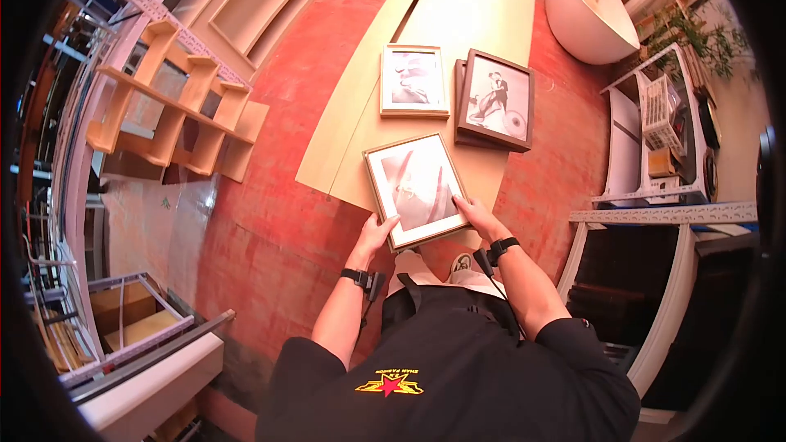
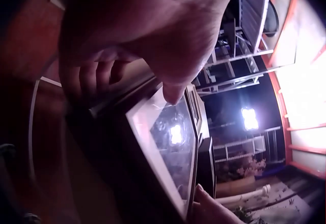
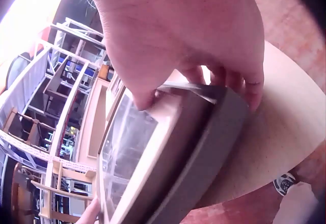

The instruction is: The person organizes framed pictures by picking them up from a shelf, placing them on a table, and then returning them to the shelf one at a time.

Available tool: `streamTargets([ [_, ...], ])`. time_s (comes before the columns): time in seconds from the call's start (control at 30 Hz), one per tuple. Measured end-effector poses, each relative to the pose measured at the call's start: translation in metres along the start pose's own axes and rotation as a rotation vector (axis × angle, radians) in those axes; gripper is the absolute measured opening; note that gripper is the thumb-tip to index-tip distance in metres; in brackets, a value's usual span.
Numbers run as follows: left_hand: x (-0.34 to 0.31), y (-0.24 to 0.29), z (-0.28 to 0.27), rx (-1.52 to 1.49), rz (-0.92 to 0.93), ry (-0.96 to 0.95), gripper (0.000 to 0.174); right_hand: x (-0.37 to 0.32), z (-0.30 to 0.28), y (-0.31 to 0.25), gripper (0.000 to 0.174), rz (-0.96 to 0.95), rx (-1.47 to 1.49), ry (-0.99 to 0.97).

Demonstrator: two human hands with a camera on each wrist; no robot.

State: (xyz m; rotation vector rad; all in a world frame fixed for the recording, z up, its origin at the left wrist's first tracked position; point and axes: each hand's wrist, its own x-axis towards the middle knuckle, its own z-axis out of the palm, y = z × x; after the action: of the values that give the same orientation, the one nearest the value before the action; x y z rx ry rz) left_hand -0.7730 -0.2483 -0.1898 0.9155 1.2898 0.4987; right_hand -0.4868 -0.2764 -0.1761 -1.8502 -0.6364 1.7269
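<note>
A picture frame with a thin edge, a white mat and a pinkish print is tilted over the table's near end. My left hand grips its lower left corner, thumb on the front. On the opposite side, my right hand holds the right edge with its thumb over the face. Seen from the right wrist, the frame's side looks deep and dark, and the fingers of my right hand go behind it. From the left wrist, the glass reflects a lamp beside my left hand's thumb.
Beyond the held frame, a light wood-edged picture frame lies on the pale wooden table. A dark frame rests on another at the right. A wooden shelf unit stands left, a white rack right, and a white tub-like piece back right.
</note>
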Motion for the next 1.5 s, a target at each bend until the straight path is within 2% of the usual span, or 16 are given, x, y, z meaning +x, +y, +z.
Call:
streamTargets([
  [0.2, -0.022, 0.004, 0.005, -0.081, 0.034, -0.104, 0.056, -0.044, -0.002, 0.006, 0.041, -0.117, 0.001, 0.072],
  [0.3, -0.043, 0.028, 0.013, -0.1, -0.176, -0.253, 0.051, -0.066, -0.021, 0.014, 0.037, -0.154, -0.021, 0.088],
  [0.4, -0.048, 0.042, 0.019, -0.117, -0.241, -0.453, 0.048, -0.102, -0.042, 0.02, 0.035, -0.243, 0.032, 0.141],
  [0.47, -0.051, 0.052, 0.036, -0.052, -0.212, -0.511, 0.048, -0.121, -0.058, 0.034, 0.035, -0.283, 0.104, 0.169],
  [0.57, -0.056, 0.069, 0.074, -0.18, -0.071, -0.591, 0.052, -0.166, -0.082, 0.048, 0.04, -0.4, 0.202, 0.251],
  [0.67, -0.056, 0.081, 0.125, -0.308, 0.076, -0.682, 0.052, -0.2, -0.109, 0.086, 0.044, -0.512, 0.324, 0.3],
  [0.73, -0.067, 0.094, 0.165, -0.285, 0.078, -0.741, 0.053, -0.224, -0.124, 0.115, 0.051, -0.553, 0.393, 0.343],
  [0.8, -0.081, 0.096, 0.21, -0.211, 0.149, -0.681, 0.052, -0.246, -0.138, 0.154, 0.056, -0.609, 0.412, 0.447],
  [0.93, -0.144, 0.101, 0.303, -0.133, 0.226, -0.779, 0.046, -0.298, -0.161, 0.223, 0.062, -0.689, 0.382, 0.709],
  [1.1, -0.207, 0.077, 0.401, -0.068, 0.256, -0.935, 0.035, -0.375, -0.172, 0.294, 0.057, -0.641, 0.571, 0.888],
  [1.27, -0.283, 0.062, 0.47, 0.018, 0.256, -1.092, 0.033, -0.441, -0.168, 0.339, 0.048, -0.611, 0.662, 1.195],
  [1.3, -0.293, 0.055, 0.481, 0.044, 0.324, -1.115, 0.034, -0.449, -0.164, 0.347, 0.048, -0.607, 0.676, 1.233],
  [1.37, -0.312, 0.04, 0.503, 0.116, 0.453, -1.134, 0.035, -0.461, -0.155, 0.357, 0.05, -0.454, 0.529, 1.607],
  [1.4, -0.324, 0.035, 0.514, 0.124, 0.444, -1.172, 0.035, -0.472, -0.149, 0.356, 0.05, -0.44, 0.541, 1.643],
  [1.47, -0.35, 0.028, 0.534, 0.197, 0.634, -1.165, 0.035, -0.507, -0.133, 0.339, 0.057, -0.238, 0.115, 1.935],
  [1.5, -0.361, 0.023, 0.544, 0.212, 0.691, -1.149, 0.034, -0.521, -0.127, 0.331, 0.063, -0.235, 0.072, 1.973],
])
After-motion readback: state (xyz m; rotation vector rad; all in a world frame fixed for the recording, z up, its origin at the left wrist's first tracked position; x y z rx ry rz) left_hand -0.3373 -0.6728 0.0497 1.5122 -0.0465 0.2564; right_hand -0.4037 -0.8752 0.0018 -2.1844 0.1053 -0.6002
